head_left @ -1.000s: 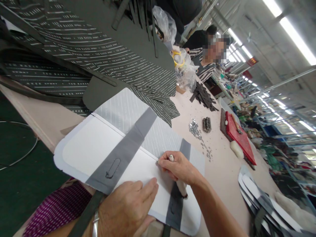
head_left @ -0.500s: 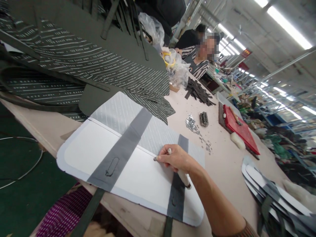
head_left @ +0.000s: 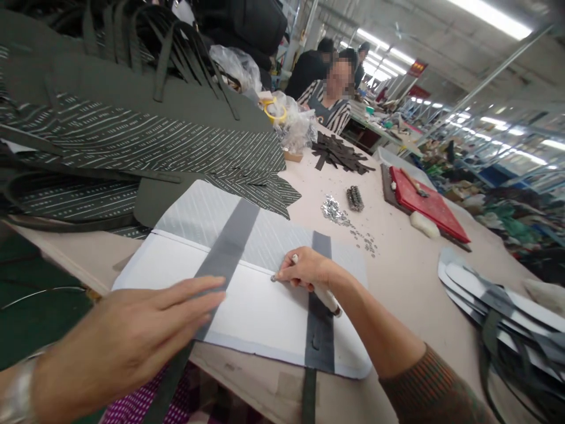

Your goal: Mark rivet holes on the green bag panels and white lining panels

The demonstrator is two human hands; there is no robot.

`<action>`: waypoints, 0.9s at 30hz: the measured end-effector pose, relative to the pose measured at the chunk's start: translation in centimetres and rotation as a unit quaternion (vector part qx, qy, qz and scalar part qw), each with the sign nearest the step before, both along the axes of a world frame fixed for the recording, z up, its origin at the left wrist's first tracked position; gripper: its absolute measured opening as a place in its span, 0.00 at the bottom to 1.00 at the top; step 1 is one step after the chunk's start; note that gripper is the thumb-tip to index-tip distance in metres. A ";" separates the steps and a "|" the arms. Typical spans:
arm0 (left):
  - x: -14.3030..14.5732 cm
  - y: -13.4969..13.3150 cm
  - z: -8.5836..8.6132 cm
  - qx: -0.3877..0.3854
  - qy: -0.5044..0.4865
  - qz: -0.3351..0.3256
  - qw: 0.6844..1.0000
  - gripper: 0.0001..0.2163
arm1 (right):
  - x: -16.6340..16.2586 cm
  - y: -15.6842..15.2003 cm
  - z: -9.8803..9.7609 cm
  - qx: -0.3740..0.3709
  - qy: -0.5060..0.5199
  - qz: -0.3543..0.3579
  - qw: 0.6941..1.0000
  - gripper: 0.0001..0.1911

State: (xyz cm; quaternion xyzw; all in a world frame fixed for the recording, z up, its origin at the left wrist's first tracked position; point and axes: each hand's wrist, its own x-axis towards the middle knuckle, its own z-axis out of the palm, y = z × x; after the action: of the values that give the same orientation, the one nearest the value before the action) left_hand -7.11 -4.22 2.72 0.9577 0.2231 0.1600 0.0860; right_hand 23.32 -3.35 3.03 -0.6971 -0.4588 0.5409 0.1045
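A white bag panel (head_left: 260, 312) lies on the table, with a pale patterned upper part and two grey bands, the left band (head_left: 232, 235) and the right band (head_left: 321, 306). Over the left band is my left hand (head_left: 136, 335), its fingers stretched out; whether they touch it I cannot tell. My right hand (head_left: 306, 268) rests at the panel's middle, thumb and finger pinching a small round metal piece (head_left: 273, 278) by the seam. Tucked in that same hand is a white pen-like tool (head_left: 327, 299), its dark end pointing toward me. Dark straps hang from the panel's near edge.
Dark printed fabric pieces (head_left: 176, 135) are stacked at left. Beyond the panel lie loose metal washers (head_left: 334, 210), a block of metal pieces (head_left: 354, 199) and black strips (head_left: 338, 153). A red board (head_left: 428, 203) and more panels (head_left: 498, 300) are at right. Other people are behind.
My left hand has come in from the lower left over the left band. My right hand keeps its pinch near the seam. The view has shifted slightly.
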 end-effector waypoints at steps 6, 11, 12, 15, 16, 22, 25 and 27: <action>8.6 2.6 0.2 0.041 0.107 -0.124 0.986 0.15 | 0.0 0.0 0.0 -0.002 0.018 0.002 1.000 0.07; 9.1 3.1 -1.0 0.021 0.136 -0.117 0.984 0.20 | 0.4 -0.5 1.0 0.001 0.040 0.006 0.999 0.05; 8.8 3.1 -1.2 0.016 0.138 -0.118 0.983 0.21 | 0.5 -0.8 1.5 0.017 0.039 -0.008 0.999 0.05; 8.3 3.2 -1.6 0.005 0.141 -0.130 0.981 0.24 | 0.4 -2.3 3.4 0.165 0.095 -0.164 0.968 0.09; 8.2 3.2 -1.6 0.005 0.141 -0.134 0.981 0.24 | 0.2 -2.9 4.0 0.233 0.140 -0.237 0.933 0.11; 8.1 3.3 -2.0 0.004 0.131 -0.129 0.983 0.25 | -1.9 -4.3 4.1 0.433 0.353 -0.481 0.676 0.05; 8.1 3.2 -2.0 -0.003 0.125 -0.122 0.985 0.25 | -2.1 -3.6 1.8 0.416 0.399 -0.530 0.622 0.06; 8.0 3.2 -2.0 -0.005 0.119 -0.122 0.985 0.24 | -1.8 -3.3 0.2 0.398 0.411 -0.553 0.606 0.06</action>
State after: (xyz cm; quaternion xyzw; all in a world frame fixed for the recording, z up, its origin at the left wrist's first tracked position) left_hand 0.92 -0.99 0.70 0.9895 0.1143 0.0324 0.0822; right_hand 21.51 -6.63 3.20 -0.4128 -0.0650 0.3741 0.8279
